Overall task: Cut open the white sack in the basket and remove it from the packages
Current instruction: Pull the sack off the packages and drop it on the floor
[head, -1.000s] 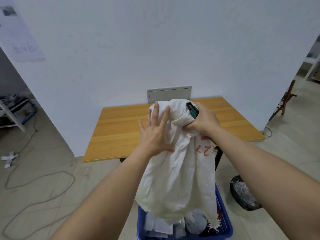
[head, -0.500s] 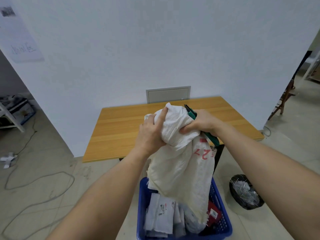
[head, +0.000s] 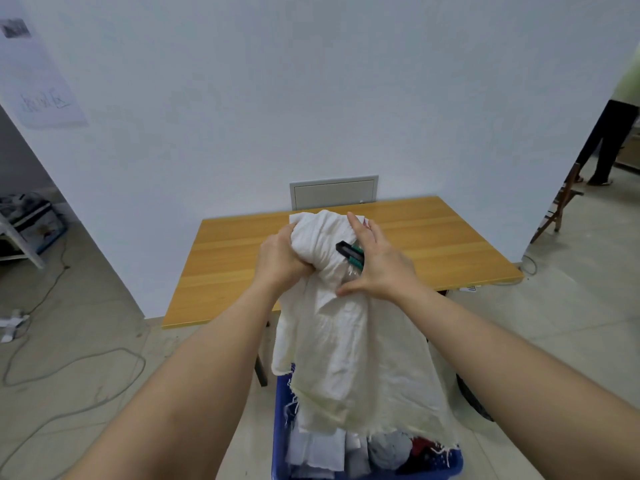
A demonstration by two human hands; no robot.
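Note:
The white sack (head: 346, 348) hangs above the blue basket (head: 280, 431), its frayed lower edge draped over the packages (head: 322, 452) inside. My left hand (head: 280, 259) grips the bunched top of the sack from the left. My right hand (head: 379, 266) lies against the bunch from the right, index finger and thumb stretched out over the cloth. A green and black utility knife (head: 350, 252) is held under that palm, its black tip pointing up and left. The rest of the right hand's fingers are hidden.
A wooden table (head: 235, 261) stands just behind the basket against the white wall. A black rubbish bag (head: 472, 400) sits on the floor at the right. Cables (head: 69, 368) trail over the floor at the left. A wooden chair (head: 562, 206) and a standing person (head: 609, 140) are at the far right.
My left hand went from lying flat on the sack to gripping its bunched top. My right hand loosened its fist and now spreads over the cloth with the knife. The sack hangs lower over the basket.

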